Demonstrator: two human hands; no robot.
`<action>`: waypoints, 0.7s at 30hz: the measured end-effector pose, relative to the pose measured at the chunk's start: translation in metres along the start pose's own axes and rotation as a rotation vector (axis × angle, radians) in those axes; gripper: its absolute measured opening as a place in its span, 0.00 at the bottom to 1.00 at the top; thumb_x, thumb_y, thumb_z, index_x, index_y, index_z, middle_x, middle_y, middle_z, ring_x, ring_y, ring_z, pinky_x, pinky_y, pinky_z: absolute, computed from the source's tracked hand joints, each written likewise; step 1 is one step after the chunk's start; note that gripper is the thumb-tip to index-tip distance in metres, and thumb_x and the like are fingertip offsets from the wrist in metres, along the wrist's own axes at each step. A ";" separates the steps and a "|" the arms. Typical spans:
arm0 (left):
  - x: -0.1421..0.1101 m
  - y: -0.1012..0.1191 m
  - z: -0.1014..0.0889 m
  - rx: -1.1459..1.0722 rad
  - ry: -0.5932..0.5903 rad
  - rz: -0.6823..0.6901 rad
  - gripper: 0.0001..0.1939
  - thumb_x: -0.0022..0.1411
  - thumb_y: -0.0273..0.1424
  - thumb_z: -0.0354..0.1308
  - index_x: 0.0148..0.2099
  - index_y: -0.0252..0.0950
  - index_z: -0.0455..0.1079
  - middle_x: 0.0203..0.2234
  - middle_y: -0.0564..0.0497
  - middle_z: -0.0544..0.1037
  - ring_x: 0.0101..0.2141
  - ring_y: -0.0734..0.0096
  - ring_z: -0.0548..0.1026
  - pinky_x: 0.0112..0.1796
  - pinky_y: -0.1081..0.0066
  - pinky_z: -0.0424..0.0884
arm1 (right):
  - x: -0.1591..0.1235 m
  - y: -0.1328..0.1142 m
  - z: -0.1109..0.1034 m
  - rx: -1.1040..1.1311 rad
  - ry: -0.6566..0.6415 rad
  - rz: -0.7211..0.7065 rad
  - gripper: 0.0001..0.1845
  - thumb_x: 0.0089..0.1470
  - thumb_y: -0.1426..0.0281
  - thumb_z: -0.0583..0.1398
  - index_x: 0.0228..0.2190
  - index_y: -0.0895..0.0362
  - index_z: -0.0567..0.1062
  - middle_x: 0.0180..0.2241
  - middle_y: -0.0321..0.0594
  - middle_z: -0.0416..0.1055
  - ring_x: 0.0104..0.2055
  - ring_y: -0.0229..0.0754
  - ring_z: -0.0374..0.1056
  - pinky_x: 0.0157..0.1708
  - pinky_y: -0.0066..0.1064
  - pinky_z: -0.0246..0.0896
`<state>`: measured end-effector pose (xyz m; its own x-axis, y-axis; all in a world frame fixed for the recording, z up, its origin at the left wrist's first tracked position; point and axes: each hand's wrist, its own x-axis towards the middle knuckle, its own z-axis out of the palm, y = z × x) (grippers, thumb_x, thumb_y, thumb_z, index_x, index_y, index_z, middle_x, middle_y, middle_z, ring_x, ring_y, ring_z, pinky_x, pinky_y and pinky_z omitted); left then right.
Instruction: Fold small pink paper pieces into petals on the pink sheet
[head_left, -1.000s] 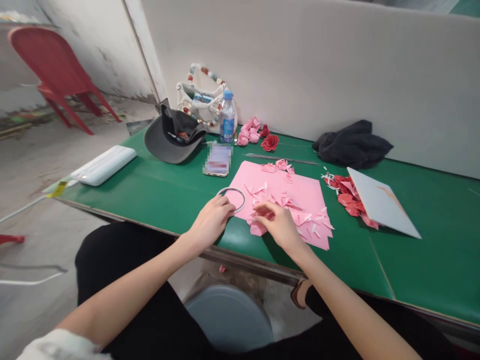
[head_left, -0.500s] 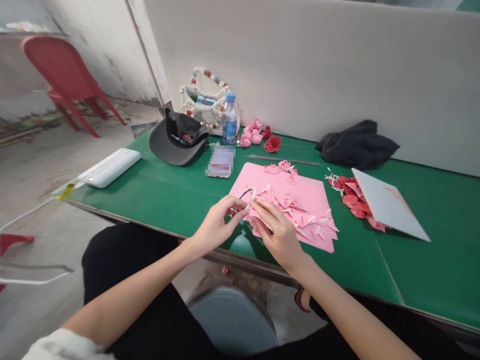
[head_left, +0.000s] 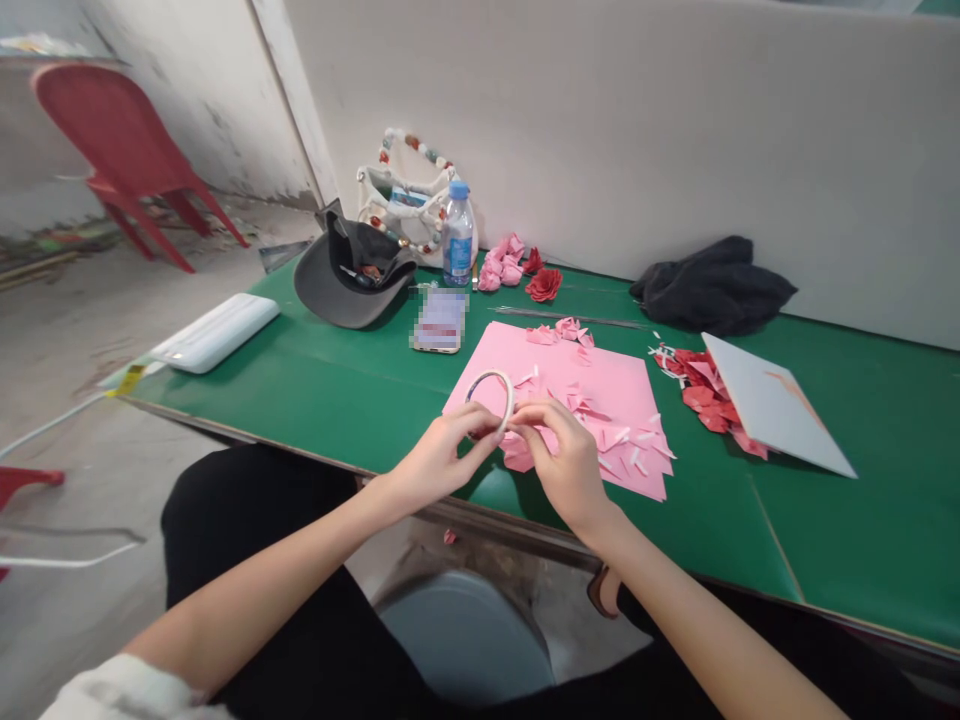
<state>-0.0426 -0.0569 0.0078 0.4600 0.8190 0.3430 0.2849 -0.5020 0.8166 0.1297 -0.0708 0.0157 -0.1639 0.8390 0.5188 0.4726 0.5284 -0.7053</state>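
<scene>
A narrow roll of white tape [head_left: 511,392] stands on edge above the pink paper sheets [head_left: 480,360]. My left hand [head_left: 446,450] grips its lower side between thumb and fingers. At the roll's right edge, the fingertips of my right hand [head_left: 562,460] are pinched together against the tape; whether a loose end is between them is too small to tell. Just beyond my right fingers, folded pink paper pieces [head_left: 585,402] with white tape strips lie on the sheets. A few more folded pink pieces [head_left: 568,330] sit at the far edge of the stack.
On the green table [head_left: 345,400] are a phone [head_left: 440,320], a dark cap [head_left: 352,285], a bottle [head_left: 457,245], a beaded bag [head_left: 405,195], paper flowers [head_left: 544,285], thin wires [head_left: 562,318], a black cloth [head_left: 712,290], red paper pieces [head_left: 709,405] under a white board [head_left: 780,405], and a white device [head_left: 217,335].
The tape roll has turned so its ring shape shows more fully. My right fingertips have shifted slightly down and right, and closed tighter at its edge.
</scene>
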 end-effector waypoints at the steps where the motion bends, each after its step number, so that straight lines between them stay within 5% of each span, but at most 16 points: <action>1: 0.000 0.001 0.000 0.025 -0.005 0.017 0.08 0.64 0.30 0.50 0.39 0.34 0.70 0.35 0.47 0.73 0.37 0.69 0.72 0.40 0.70 0.68 | 0.000 0.001 0.000 -0.006 0.007 0.000 0.06 0.57 0.76 0.55 0.32 0.54 0.71 0.35 0.39 0.71 0.41 0.42 0.69 0.43 0.36 0.65; 21: -0.004 -0.002 0.002 0.306 0.160 0.169 0.09 0.65 0.23 0.45 0.43 0.34 0.65 0.37 0.46 0.69 0.40 0.69 0.70 0.42 0.70 0.68 | -0.002 -0.004 0.005 -0.170 -0.089 -0.199 0.11 0.59 0.80 0.48 0.35 0.54 0.66 0.37 0.43 0.65 0.41 0.43 0.65 0.41 0.37 0.63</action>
<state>-0.0430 -0.0604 0.0039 0.3915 0.7387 0.5487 0.4651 -0.6734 0.5747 0.1237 -0.0744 0.0147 -0.3402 0.7329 0.5891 0.5608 0.6610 -0.4985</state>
